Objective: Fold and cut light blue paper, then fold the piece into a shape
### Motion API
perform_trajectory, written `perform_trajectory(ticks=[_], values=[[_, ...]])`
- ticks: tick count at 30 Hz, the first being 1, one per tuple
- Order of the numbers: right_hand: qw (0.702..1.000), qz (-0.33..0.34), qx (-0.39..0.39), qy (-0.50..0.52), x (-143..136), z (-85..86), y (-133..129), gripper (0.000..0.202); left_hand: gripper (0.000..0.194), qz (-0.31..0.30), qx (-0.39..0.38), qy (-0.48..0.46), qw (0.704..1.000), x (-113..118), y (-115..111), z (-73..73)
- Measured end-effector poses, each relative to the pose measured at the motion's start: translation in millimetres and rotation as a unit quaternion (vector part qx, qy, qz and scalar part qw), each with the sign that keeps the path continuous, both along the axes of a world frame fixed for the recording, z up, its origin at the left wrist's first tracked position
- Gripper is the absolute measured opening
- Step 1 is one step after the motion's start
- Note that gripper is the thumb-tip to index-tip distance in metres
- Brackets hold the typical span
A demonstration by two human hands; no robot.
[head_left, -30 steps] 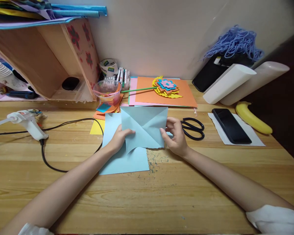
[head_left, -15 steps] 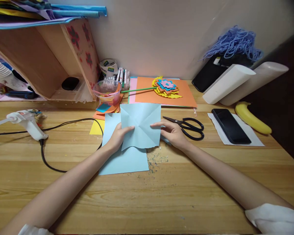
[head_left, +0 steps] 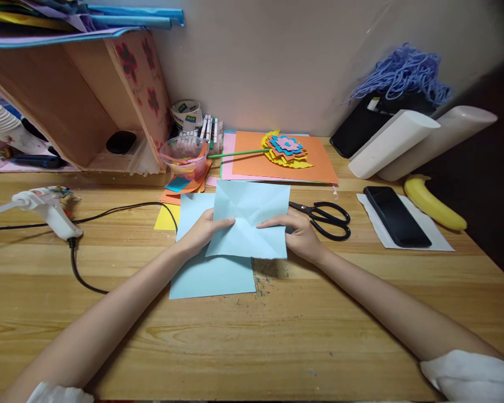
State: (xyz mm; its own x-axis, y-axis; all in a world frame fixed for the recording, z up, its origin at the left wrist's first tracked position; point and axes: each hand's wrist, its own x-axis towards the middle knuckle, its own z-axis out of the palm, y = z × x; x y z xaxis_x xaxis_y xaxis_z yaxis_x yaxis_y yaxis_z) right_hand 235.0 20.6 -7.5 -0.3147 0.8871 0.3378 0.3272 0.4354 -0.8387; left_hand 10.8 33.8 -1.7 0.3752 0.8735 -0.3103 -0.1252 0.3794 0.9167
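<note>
A light blue sheet of paper (head_left: pixel 252 204), creased with fold lines that meet near its centre, is held up between my hands above the table. My left hand (head_left: pixel 204 230) grips its left side, thumb in front and the other fingers hidden behind. On the right side, my right hand (head_left: pixel 301 235) holds the sheet with a finger stretched across the front and the rest behind it. Beneath lies a larger light blue sheet (head_left: pixel 212 280), flat on the table. Black-handled scissors (head_left: pixel 330 218) rest just past my right hand, their blade tips covered by the held paper.
A white glue gun (head_left: pixel 50 210) with a black cord lies on the left. At the back are a plastic tub (head_left: pixel 185 159) of paper scraps, markers (head_left: pixel 210 129), and a layered paper flower (head_left: pixel 285 146) on orange paper (head_left: pixel 319 168). A phone (head_left: pixel 397 215) and banana (head_left: pixel 434 202) sit right.
The creased paper has shifted right, tilted a little and now covers the scissors' tips. My right hand has come to grip its right side more fully.
</note>
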Motion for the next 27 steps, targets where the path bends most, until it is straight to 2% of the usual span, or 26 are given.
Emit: perform_trajectory(ticks=[7,13,19,27], values=[[0.999,-0.017,-0.029,0.03,1.7,-3.5,2.7,0.011,0.038,-0.028,-0.031,-0.025,0.999,-3.1,3.0,3.1],[0.999,0.02,-0.024,0.007,-1.1,-1.4,1.8,0.011,0.039,-0.059,-0.029,-0.021,0.998,-5.5,3.5,5.4],[0.999,-0.033,-0.034,0.017,1.6,-6.0,3.6,0.006,0.038,-0.055,-0.002,-0.014,0.998,-6.6,6.3,1.1],[0.999,0.009,-0.037,0.004,-0.9,-1.9,1.4,0.007,0.047,-0.04,0.025,0.071,0.996,-1.8,3.7,11.4]])
